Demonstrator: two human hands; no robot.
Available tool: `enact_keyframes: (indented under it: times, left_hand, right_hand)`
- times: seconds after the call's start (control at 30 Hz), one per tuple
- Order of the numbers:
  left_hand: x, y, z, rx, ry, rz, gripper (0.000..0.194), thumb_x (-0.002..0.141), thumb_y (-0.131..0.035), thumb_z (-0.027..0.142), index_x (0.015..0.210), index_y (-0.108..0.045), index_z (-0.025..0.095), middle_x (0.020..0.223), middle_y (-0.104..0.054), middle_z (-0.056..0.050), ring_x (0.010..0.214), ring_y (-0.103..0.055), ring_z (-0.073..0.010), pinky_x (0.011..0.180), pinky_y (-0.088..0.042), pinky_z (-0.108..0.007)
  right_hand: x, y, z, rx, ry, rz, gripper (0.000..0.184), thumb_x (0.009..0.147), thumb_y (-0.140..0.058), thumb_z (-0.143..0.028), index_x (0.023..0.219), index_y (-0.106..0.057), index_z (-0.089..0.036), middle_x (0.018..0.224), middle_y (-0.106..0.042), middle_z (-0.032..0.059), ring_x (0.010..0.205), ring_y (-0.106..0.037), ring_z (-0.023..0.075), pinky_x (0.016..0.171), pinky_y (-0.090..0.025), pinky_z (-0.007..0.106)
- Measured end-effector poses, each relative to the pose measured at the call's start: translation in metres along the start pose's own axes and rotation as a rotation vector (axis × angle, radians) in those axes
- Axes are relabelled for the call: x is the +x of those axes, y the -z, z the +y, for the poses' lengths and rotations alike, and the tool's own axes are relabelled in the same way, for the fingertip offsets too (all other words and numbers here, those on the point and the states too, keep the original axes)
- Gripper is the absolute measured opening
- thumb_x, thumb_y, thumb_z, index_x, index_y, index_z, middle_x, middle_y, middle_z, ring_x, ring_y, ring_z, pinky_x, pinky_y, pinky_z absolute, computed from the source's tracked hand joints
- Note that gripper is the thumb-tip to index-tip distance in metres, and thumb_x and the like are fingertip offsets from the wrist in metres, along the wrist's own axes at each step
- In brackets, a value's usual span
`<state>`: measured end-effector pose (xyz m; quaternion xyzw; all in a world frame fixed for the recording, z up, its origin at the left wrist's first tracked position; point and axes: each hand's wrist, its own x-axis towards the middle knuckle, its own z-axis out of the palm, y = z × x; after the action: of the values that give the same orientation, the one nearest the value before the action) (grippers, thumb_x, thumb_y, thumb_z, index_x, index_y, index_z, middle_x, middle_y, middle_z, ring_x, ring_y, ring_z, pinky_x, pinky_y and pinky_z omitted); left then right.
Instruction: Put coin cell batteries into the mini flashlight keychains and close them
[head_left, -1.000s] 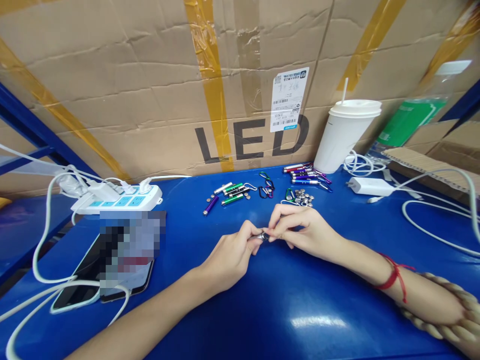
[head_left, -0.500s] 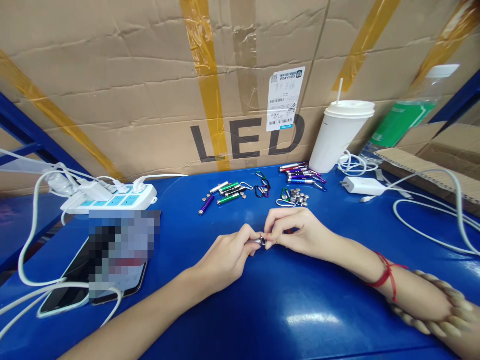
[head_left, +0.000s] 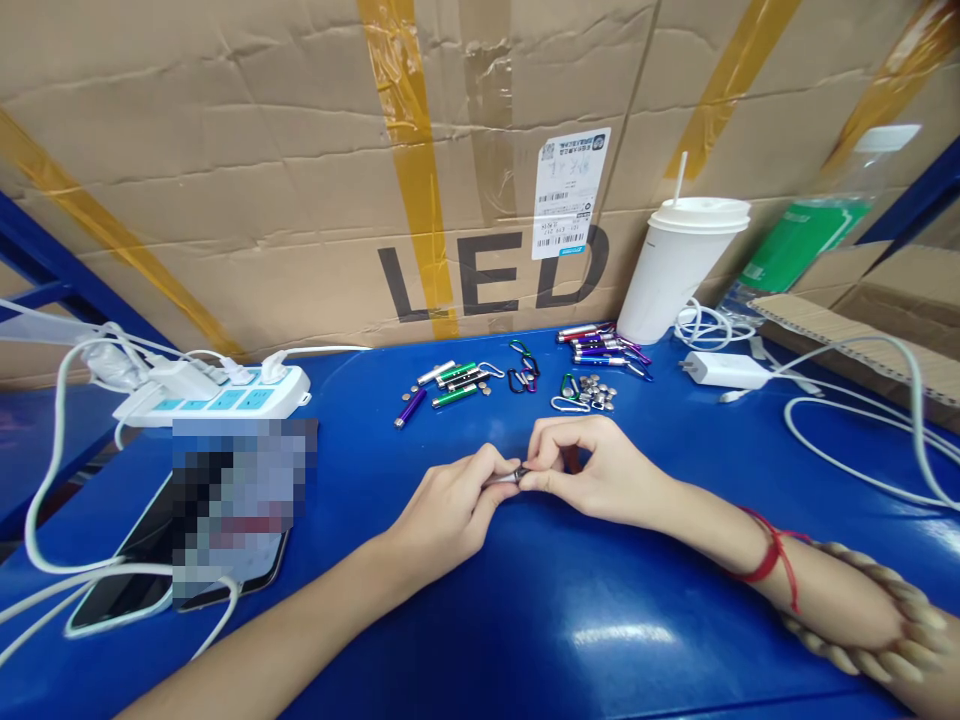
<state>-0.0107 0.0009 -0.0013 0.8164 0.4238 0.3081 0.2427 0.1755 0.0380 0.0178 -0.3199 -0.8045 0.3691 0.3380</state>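
Observation:
My left hand [head_left: 450,505] is closed around a small silver mini flashlight [head_left: 504,478], its tube mostly hidden by the fingers. My right hand [head_left: 604,470] pinches the dark right-hand end of the same flashlight between thumb and fingertips. Beyond the hands lie several mini flashlight bodies, among them a purple one [head_left: 410,409] and a green one [head_left: 454,396]. Farther right is a pile of silver button cells [head_left: 598,391] beside a white carabiner clip [head_left: 570,405]. More coloured carabiner clips [head_left: 523,368] lie between these groups.
Several flashlights with clips [head_left: 600,345] lie by a white cup [head_left: 679,265] with a straw. A charger [head_left: 726,371] with loose cable sits at right. On the left are a power strip [head_left: 225,397] and phones [head_left: 124,570]. A cardboard box [head_left: 300,200] stands behind.
The flashlight's end, earlier turned partly toward me, now points right, and my right fingertips have closed over it. Both hands stay in nearly the same place.

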Motion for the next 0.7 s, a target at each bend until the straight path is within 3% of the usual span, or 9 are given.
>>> enact_keyframes:
  times: [0.13, 0.27, 0.7]
  left_hand:
    - [-0.001, -0.001, 0.001, -0.019, 0.013, 0.062, 0.005, 0.09, -0.043, 0.023, 0.091, -0.048, 0.021, 0.094, -0.067, -0.001, 0.081, -0.065, -0.0135, 0.07, -0.048, -0.022]
    - [0.001, 0.001, 0.003, 0.056, 0.011, 0.068, 0.02, 0.091, -0.043, 0.023, 0.108, -0.052, 0.023, 0.101, -0.066, -0.001, 0.087, -0.063, -0.0142, 0.076, -0.048, -0.024]
    - [0.002, 0.001, 0.007, 0.157, 0.019, 0.091, 0.019, 0.09, -0.045, 0.019, 0.103, -0.058, 0.021, 0.098, -0.068, 0.0, 0.088, -0.063, -0.016, 0.077, -0.046, -0.026]
  right_hand:
    - [0.001, -0.001, -0.001, 0.039, -0.109, 0.009, 0.03, 0.074, -0.063, -0.037, 0.058, -0.053, -0.014, 0.06, -0.057, 0.0018, 0.046, -0.043, 0.007, 0.043, -0.032, 0.02]
    - [0.0, -0.001, 0.003, -0.041, -0.151, -0.013, 0.032, 0.078, -0.058, -0.043, 0.064, -0.053, -0.015, 0.057, -0.055, 0.0004, 0.045, -0.043, 0.0076, 0.043, -0.031, 0.02]
    - [-0.003, 0.001, 0.005, -0.374, -0.006, -0.009, 0.03, 0.084, -0.054, -0.045, 0.071, -0.058, -0.018, 0.055, -0.055, -0.0039, 0.047, -0.048, 0.0073, 0.046, -0.031, 0.018]
